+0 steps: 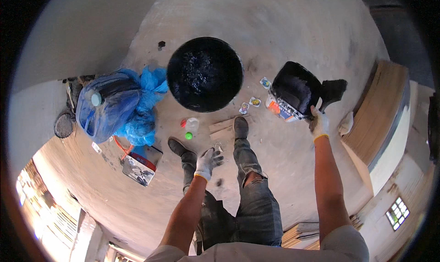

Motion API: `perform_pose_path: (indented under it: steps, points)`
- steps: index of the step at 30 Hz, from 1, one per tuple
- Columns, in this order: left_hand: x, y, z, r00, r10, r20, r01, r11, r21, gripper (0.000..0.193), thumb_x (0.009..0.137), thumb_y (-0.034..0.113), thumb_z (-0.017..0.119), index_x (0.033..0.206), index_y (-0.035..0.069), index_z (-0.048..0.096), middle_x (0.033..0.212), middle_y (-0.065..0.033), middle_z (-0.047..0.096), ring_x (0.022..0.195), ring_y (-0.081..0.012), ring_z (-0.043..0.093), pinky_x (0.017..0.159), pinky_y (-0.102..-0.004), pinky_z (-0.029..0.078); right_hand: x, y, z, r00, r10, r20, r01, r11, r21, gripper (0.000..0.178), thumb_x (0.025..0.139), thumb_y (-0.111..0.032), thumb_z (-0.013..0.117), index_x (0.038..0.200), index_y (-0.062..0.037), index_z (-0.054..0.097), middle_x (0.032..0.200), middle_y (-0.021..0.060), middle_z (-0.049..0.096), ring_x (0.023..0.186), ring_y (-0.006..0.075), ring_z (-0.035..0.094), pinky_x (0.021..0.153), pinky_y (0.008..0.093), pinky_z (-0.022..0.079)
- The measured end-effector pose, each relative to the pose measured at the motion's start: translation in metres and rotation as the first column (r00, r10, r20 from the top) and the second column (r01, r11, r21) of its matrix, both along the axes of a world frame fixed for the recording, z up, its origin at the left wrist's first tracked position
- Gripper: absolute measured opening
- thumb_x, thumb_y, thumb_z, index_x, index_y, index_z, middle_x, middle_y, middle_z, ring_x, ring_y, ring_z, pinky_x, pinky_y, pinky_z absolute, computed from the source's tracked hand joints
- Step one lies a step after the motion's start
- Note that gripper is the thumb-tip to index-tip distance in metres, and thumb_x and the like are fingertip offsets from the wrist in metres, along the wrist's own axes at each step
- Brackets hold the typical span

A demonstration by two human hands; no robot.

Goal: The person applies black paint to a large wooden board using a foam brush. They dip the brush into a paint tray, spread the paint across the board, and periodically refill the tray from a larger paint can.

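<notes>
My right hand (318,123), in a white work glove, is closed around the lower end of a wide brush (333,92) coated in black. The brush stands beside a cut-open container (293,90) with a black-coated inside and a printed, coloured outer wall. My fingers are right at the container's near corner; whether they also touch it I cannot tell. My left hand (210,162), gloved with dark smudges on the fingers, hovers over my legs with fingers apart and nothing in it. Ahead, a large round black tub (205,74) holds dark, glossy liquid.
A blue plastic-wrapped jug (110,104) and crumpled blue sheeting (142,120) lie at the left, with a cut metal tin (140,168) nearer. A clear bottle (191,124), a green cap (188,136) and small packets (255,101) lie on the floor. Stacked boards (378,110) stand right.
</notes>
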State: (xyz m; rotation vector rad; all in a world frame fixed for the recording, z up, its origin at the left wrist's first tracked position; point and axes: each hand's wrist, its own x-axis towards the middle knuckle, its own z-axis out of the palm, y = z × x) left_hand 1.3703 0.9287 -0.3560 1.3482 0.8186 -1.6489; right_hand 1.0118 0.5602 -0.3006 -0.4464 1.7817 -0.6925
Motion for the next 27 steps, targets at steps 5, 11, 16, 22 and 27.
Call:
perform_pose_path:
  steps: [5, 11, 16, 22, 27]
  points:
    - [0.018, -0.022, -0.014, 0.987, 0.158, 0.027, -0.155, 0.983, -0.094, 0.046, 0.102, 0.043, 0.056, 0.132, 0.009, 0.053, 0.133, -0.0209, 0.060, 0.114, -0.0432, 0.062, 0.092, -0.0597, 0.051, -0.080, 0.031, -0.112, 0.937, -0.311, 0.159, 0.293, 0.947, 0.127, 0.029, 0.092, -0.018, 0.072, 0.118, -0.0055, 0.064, 0.110, 0.0063, 0.072, 0.083, 0.0243, 0.071, 0.057, 0.0297, 0.051]
    - [0.052, -0.066, -0.024, 0.977, 0.206, 0.051, -0.196, 0.969, -0.150, 0.054, 0.107, 0.052, 0.040, 0.139, 0.010, 0.049, 0.147, -0.0189, 0.051, 0.126, -0.0445, 0.054, 0.102, -0.0603, 0.045, -0.098, 0.060, -0.216, 0.874, -0.412, 0.258, 0.426, 0.905, 0.003, 0.037, 0.092, -0.014, 0.071, 0.126, -0.0159, 0.055, 0.110, 0.0083, 0.072, 0.080, 0.0249, 0.073, 0.042, 0.0292, 0.046]
    - [0.066, -0.059, -0.017, 0.977, 0.140, 0.160, -0.126, 0.988, -0.094, 0.058, 0.107, 0.054, 0.038, 0.142, 0.010, 0.050, 0.146, -0.0187, 0.052, 0.126, -0.0453, 0.053, 0.102, -0.0610, 0.046, -0.040, 0.073, -0.233, 0.840, -0.484, 0.245, 0.448, 0.874, 0.189, 0.049, 0.091, -0.012, 0.073, 0.132, -0.0178, 0.048, 0.107, 0.0081, 0.071, 0.071, 0.0293, 0.072, 0.036, 0.0308, 0.042]
    - [0.059, -0.078, -0.012, 0.980, 0.101, 0.169, -0.088, 0.993, -0.080, 0.062, 0.106, 0.056, 0.037, 0.145, 0.009, 0.048, 0.148, -0.0187, 0.051, 0.127, -0.0446, 0.053, 0.102, -0.0596, 0.047, -0.074, 0.086, -0.230, 0.826, -0.548, 0.128, 0.522, 0.831, 0.191, 0.043, 0.096, -0.030, 0.071, 0.129, -0.0163, 0.046, 0.106, 0.0074, 0.067, 0.090, 0.0352, 0.069, 0.044, 0.0338, 0.040]
    - [0.075, -0.083, -0.014, 0.980, 0.128, 0.155, -0.111, 0.987, -0.116, 0.064, 0.106, 0.058, 0.034, 0.145, 0.009, 0.048, 0.149, -0.0184, 0.050, 0.128, -0.0445, 0.053, 0.103, -0.0600, 0.045, -0.094, 0.095, -0.167, 0.859, -0.504, 0.086, 0.509, 0.860, -0.038, 0.017, 0.099, -0.023, 0.067, 0.101, -0.0131, 0.054, 0.076, 0.0032, 0.057, 0.065, 0.0222, 0.060, 0.047, 0.0355, 0.046]
